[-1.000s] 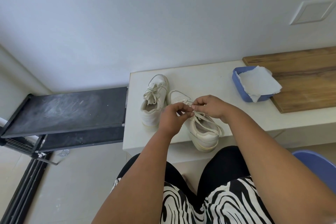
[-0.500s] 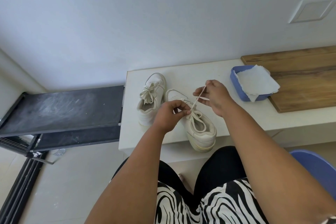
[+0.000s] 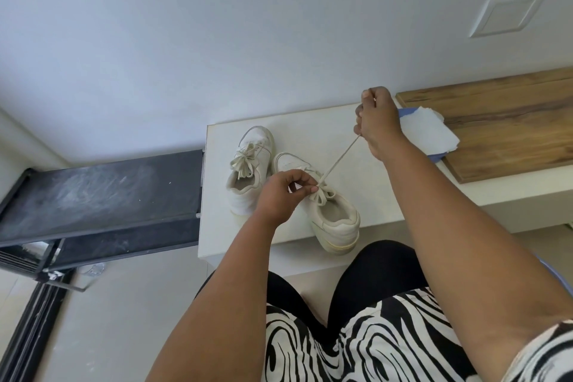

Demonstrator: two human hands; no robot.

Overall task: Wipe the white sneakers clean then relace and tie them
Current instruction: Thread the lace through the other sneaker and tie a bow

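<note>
Two white sneakers stand side by side on the white bench point(image 3: 297, 127). The left sneaker point(image 3: 248, 170) has its lace tied in a bow. The right sneaker point(image 3: 331, 217) sits with its heel at the bench's front edge. My left hand point(image 3: 282, 192) pinches the lace loops over its tongue. My right hand point(image 3: 376, 121) grips the long lace end point(image 3: 341, 158) and holds it taut, stretched up and to the right, away from the shoe.
A blue tray point(image 3: 434, 158) with a white paper towel point(image 3: 428, 130) lies behind my right hand, beside a wooden board point(image 3: 511, 124). A black dusty shelf point(image 3: 102, 198) adjoins the bench on the left. My knees are under the bench's front edge.
My right hand has pulled the lace end up and to the right, drawing it long and taut. My left hand stays pinching the lace at the shoe's tongue.
</note>
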